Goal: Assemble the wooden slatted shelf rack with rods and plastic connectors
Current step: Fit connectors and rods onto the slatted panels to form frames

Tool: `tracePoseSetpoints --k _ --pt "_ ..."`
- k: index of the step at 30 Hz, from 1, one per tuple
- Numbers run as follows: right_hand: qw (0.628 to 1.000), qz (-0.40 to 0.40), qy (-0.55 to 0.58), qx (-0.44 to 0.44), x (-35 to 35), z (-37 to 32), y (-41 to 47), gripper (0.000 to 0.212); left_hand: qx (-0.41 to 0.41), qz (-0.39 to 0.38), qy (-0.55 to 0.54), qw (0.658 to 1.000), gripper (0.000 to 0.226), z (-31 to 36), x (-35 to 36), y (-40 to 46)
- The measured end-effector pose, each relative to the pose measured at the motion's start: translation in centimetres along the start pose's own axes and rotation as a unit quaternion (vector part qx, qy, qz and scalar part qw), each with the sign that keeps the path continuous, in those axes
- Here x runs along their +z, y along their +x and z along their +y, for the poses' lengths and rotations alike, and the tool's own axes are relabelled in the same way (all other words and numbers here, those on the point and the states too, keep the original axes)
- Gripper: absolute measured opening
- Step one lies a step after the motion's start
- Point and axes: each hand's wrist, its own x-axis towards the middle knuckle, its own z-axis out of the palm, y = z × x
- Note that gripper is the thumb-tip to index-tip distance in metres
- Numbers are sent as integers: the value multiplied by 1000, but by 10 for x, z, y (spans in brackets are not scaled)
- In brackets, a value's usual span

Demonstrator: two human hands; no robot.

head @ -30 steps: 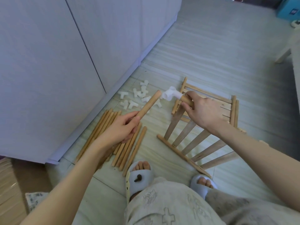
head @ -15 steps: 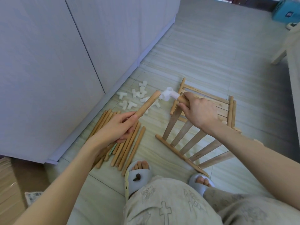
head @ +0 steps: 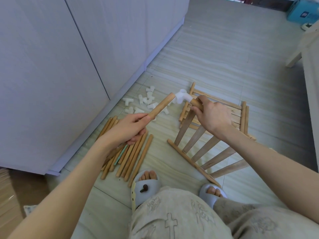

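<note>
Left hand is gripping a loose rod near its lower end, fingers wrapped round it, and is pointing the free tip at a white connector; tip and socket are lying just beside each other, perhaps touching, though whether the rod is entering I cannot tell. Right hand is clamping round the rail end that is carrying the connector, steadying a tilted slatted panel whose near rail is resting on the floor by the person's feet.

To do this step well, I judge the rod should be lined up straight with the open socket before any push, since it is coming in at a slant. Gripping closer to the tip would be giving better aim. The right hand should be bracing against the push so the connector is not twisting off its rail. A slight turning while pressing should be helping it seat.

More rods are lying in a bundle on the floor below the left hand, and spare connectors are scattered just beyond them. A second panel is lying flat behind the right hand. Pale striped floor tiles are running up to white cupboard doors on the left, with a blue box in the far corner.
</note>
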Motion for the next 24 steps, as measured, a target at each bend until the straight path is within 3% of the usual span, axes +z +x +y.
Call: tracePoseSetpoints --k 11,16,21,24 --pt "999 -21 31 -39 -4 13 7 41 40 39 61 997 23 -24 3 12" --pt "987 -60 145 -21 -19 26 14 29 11 81 102 991 23 -40 7 27" --pt "975 -111 194 -20 -30 28 19 25 26 57 172 983 29 -37 20 41" --pt "962 -94 258 1 -38 29 18 16 52 41 171 983 25 -28 27 46"
